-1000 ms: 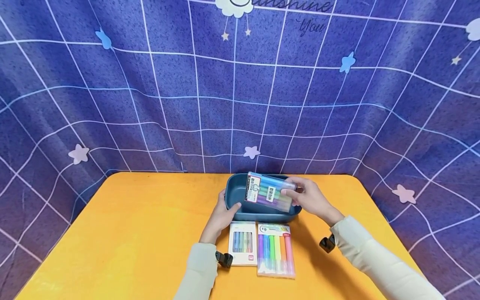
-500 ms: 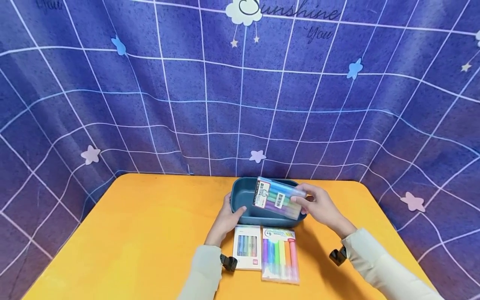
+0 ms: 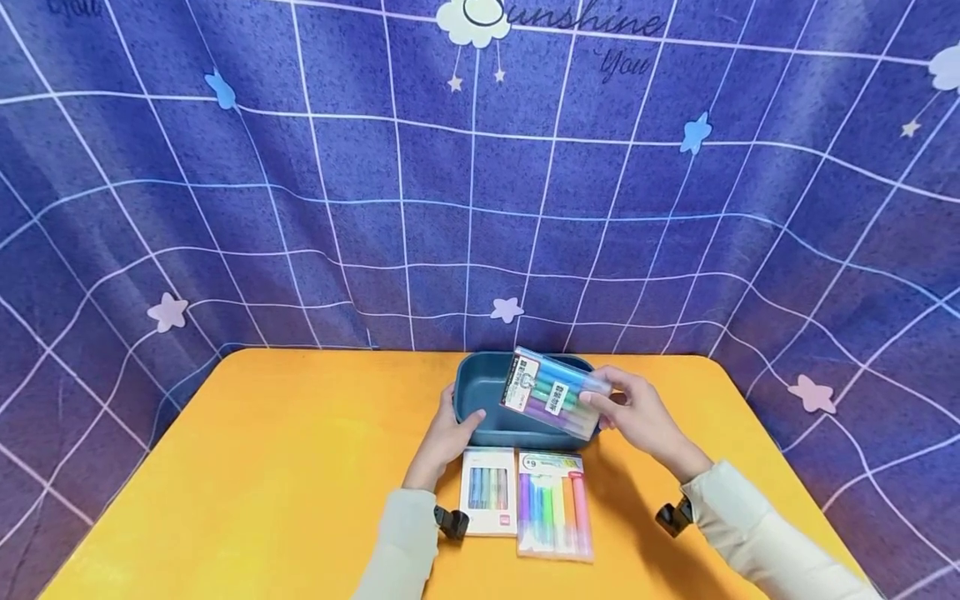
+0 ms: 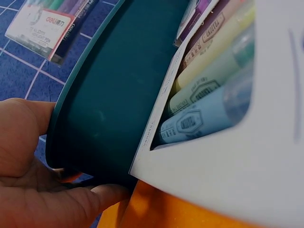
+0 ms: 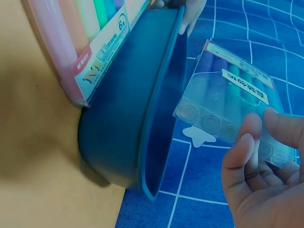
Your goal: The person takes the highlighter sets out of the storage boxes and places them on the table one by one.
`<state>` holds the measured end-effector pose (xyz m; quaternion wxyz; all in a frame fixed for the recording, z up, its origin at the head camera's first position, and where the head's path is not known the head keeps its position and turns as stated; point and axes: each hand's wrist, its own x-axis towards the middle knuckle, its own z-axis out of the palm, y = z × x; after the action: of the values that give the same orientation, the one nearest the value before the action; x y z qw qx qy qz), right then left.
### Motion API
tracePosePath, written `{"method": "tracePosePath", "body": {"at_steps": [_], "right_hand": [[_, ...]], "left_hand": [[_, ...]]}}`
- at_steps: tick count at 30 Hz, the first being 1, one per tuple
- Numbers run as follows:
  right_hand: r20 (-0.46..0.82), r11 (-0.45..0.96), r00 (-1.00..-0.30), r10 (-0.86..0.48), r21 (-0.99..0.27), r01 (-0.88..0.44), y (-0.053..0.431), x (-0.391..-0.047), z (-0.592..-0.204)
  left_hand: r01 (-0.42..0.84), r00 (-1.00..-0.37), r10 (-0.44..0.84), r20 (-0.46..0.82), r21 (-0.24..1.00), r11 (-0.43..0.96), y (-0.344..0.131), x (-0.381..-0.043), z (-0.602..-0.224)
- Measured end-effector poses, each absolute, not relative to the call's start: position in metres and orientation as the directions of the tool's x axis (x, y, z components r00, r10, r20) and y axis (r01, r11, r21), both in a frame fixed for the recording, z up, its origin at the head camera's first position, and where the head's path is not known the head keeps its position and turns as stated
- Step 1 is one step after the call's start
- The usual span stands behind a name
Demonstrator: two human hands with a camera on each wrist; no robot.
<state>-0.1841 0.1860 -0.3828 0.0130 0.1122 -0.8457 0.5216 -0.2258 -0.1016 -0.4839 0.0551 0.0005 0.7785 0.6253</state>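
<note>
A dark teal plastic bin stands near the table's back edge. My left hand holds its left end, fingers on the outside and the thumb at the near rim. My right hand pinches the right end of a clear pack of highlighters and holds it tilted above the bin. In the right wrist view, thumb and fingers grip the edge of this highlighter pack. A white box of pens and a clear pack of rainbow-coloured markers lie side by side in front of the bin.
The yellow table stretches out on both sides of the bin. Behind it hangs a blue curtain with a white grid and stars. Small black wrist cameras are strapped below both hands.
The head view shifts slightly. The highlighter pack has turned a little, its left end rising, while my right hand keeps its grip above the bin. My left hand stays on the bin.
</note>
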Motion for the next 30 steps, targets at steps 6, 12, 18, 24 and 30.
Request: {"method": "tracePosePath", "body": {"at_steps": [6, 12, 18, 24, 30], "right_hand": [[0.142, 0.407, -0.976, -0.165, -0.892, -0.199, 0.187, -0.175, -0.386], [0.146, 0.425, -0.978, -0.151, -0.883, -0.198, 0.19, -0.167, -0.387], [0.163, 0.427, -0.98, -0.119, -0.883, -0.198, 0.195, -0.157, -0.388], [0.159, 0.405, -0.986, -0.055, -0.899, -0.168, 0.202, -0.148, -0.391], [0.159, 0.364, -0.987, -0.004, -0.919, -0.149, 0.206, -0.14, -0.395]], "left_hand": [[-0.085, -0.991, 0.083, -0.104, 0.974, 0.21, -0.1, -0.224, -0.483], [-0.089, -0.991, 0.078, -0.109, 0.971, 0.223, -0.103, -0.225, -0.481], [-0.092, -0.99, 0.086, -0.113, 0.97, 0.224, -0.103, -0.225, -0.481], [-0.084, -0.991, 0.088, -0.105, 0.974, 0.21, -0.103, -0.226, -0.482], [-0.093, -0.99, 0.086, -0.114, 0.972, 0.217, -0.102, -0.226, -0.482]]}}
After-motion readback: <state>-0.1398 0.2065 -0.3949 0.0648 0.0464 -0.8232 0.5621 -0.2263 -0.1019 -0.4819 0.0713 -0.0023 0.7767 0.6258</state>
